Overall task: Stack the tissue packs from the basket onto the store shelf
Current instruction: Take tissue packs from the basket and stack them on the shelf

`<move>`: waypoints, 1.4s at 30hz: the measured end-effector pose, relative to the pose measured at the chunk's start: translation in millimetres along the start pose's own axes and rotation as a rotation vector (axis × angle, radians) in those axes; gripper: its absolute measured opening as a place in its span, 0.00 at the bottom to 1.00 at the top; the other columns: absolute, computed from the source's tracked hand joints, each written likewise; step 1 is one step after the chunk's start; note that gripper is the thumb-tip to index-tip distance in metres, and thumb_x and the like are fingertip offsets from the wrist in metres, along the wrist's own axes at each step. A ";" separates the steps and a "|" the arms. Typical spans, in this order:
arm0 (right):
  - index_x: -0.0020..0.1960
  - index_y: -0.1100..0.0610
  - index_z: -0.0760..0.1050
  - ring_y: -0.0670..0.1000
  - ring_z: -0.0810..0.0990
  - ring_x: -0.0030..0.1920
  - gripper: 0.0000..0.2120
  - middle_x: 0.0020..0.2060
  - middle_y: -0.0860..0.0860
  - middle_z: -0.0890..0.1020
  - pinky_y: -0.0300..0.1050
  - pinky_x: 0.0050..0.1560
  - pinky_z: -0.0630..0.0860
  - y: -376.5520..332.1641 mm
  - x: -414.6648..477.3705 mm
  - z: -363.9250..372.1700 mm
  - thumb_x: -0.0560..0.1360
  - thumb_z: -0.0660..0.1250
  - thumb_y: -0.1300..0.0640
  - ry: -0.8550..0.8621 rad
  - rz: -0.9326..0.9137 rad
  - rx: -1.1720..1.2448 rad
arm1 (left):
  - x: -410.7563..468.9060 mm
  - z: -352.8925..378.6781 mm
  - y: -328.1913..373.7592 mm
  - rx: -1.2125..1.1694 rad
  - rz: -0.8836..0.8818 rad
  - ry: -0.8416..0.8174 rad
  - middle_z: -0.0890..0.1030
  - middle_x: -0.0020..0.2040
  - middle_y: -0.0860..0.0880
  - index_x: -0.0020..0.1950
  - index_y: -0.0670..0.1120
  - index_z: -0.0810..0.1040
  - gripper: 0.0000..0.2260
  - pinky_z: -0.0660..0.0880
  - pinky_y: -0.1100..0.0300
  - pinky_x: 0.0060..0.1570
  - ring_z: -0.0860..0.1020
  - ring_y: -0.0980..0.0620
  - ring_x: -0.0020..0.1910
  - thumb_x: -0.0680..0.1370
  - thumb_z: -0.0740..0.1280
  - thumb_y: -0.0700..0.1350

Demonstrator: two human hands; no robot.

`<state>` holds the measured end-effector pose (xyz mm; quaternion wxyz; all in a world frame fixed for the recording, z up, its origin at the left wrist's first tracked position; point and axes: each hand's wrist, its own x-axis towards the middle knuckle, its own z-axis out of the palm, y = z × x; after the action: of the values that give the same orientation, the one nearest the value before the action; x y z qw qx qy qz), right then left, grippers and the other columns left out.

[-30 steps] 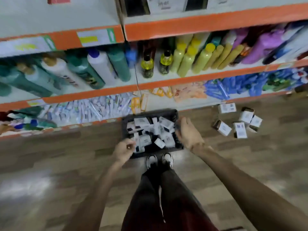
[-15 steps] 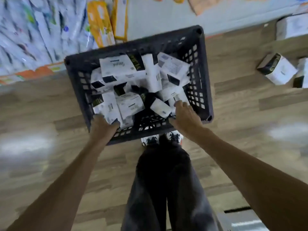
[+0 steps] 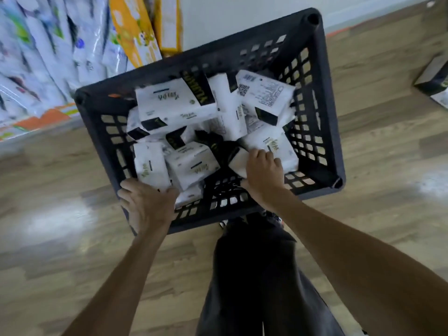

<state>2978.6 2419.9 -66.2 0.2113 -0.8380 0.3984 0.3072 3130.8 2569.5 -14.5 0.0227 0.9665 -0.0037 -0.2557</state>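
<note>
Tissue packs (image 3: 191, 163), where are they at this moment?

All in the dark plastic basket (image 3: 331, 132) on the wood floor (image 3: 60, 238), heaped anyhow, right at the person's feet. I see none going up to the shelf yet.

And the hands?

Apart. Nearest us, the left hand (image 3: 148, 204) lies over the basket's near left corner, fingertips against an upended pack (image 3: 151, 166). Whether it grips the rim or that pack, I cannot tell. The right hand (image 3: 264, 175) is a little further in, fingers curled round a small pack (image 3: 238, 162) near the middle.

What might go wrong?

The heap, I'd say. The packs lean on one another, so pulling one from low down could tip the big pack (image 3: 177, 105) behind it and send its neighbours sliding. The wrapping looks soft too, so a one-handed pinch may slip or crush it.

And beyond the basket?

The bottom shelf (image 3: 48, 117) sits just behind it, crowded with white wrapped goods (image 3: 48, 57) and leaning yellow packets (image 3: 135, 32). A hasty stack beside those could knock them over. One black-and-white box (image 3: 434, 81) lies on the floor, well off to the right.
</note>
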 end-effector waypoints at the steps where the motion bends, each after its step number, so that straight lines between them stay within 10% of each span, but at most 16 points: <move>1: 0.67 0.63 0.62 0.58 0.71 0.63 0.33 0.62 0.58 0.72 0.51 0.62 0.68 1.7 -10.1 -10.5 0.71 0.72 0.48 0.002 0.002 0.031 | -5.0 -7.8 2.4 -0.007 -0.011 -0.026 0.65 0.62 0.39 0.61 0.41 0.60 0.36 0.71 0.42 0.57 0.65 0.36 0.64 0.62 0.77 0.50; 16: 0.61 0.60 0.66 0.58 0.72 0.64 0.28 0.60 0.56 0.74 0.50 0.62 0.69 17.9 -203.3 -309.6 0.69 0.73 0.48 0.181 0.038 0.241 | -181.2 -250.3 120.0 -0.027 0.327 -0.190 0.67 0.60 0.41 0.61 0.40 0.61 0.35 0.75 0.45 0.51 0.68 0.38 0.62 0.65 0.76 0.52; 28: 0.61 0.59 0.66 0.57 0.72 0.61 0.27 0.58 0.55 0.75 0.50 0.57 0.72 -1.0 -399.7 -599.6 0.68 0.70 0.47 0.435 0.000 0.208 | -289.0 -557.9 166.6 -0.167 0.679 0.004 0.70 0.55 0.47 0.59 0.47 0.64 0.31 0.76 0.47 0.48 0.72 0.44 0.56 0.64 0.75 0.53; 32: 0.51 0.58 0.65 0.57 0.77 0.51 0.23 0.46 0.53 0.74 0.49 0.38 0.68 -3.3 -459.9 -702.0 0.67 0.71 0.46 0.481 -0.113 0.214 | -318.2 -650.6 186.2 -0.270 0.830 0.113 0.68 0.52 0.50 0.58 0.48 0.64 0.29 0.74 0.53 0.45 0.72 0.47 0.53 0.64 0.75 0.53; 42: 0.44 0.58 0.69 0.53 0.76 0.37 0.20 0.36 0.51 0.78 0.45 0.33 0.69 21.3 -499.7 -866.4 0.65 0.72 0.45 0.751 -0.203 0.489 | -358.0 -771.4 247.2 -0.360 1.018 0.397 0.70 0.56 0.51 0.60 0.50 0.64 0.29 0.76 0.51 0.46 0.71 0.50 0.55 0.65 0.75 0.52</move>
<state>3015.1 2157.1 898.4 0.2727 -0.8517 0.4241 -0.1430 3202.1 2361.7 843.4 0.3073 0.8533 -0.4206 -0.0229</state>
